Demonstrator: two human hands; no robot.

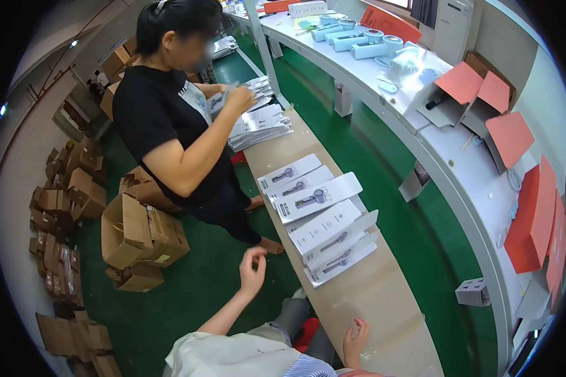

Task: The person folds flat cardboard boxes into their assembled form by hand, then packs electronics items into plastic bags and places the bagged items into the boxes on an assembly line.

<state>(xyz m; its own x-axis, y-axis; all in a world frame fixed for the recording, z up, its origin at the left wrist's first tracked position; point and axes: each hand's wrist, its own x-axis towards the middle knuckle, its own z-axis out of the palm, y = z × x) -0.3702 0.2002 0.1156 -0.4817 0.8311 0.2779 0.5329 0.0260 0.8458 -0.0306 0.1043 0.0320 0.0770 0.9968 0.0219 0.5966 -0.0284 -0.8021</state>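
Observation:
My left hand [252, 271] is raised beside the near left edge of the bench, loosely bent, with nothing visible in it. Low over the bench's near end, my right hand [355, 341] has its fingers partly curled and apart, also holding nothing that I can see. Ahead of both hands, a row of white boxes printed with a handheld device lies on the bench. The closest printed box [341, 259] is nearest to my hands, a plain-sided white box [324, 231] lies behind it, and a larger box [317, 198] with a raised end flap lies farther back.
Across the narrow bench [390, 295], a person in black [163, 119] handles a flat carton by stacked flat cartons [261, 127]. A curved white table [459, 169] on the right bears red-lidded boxes [509, 141] and light-blue devices [368, 49]. Brown cartons [127, 231] stand on the green floor.

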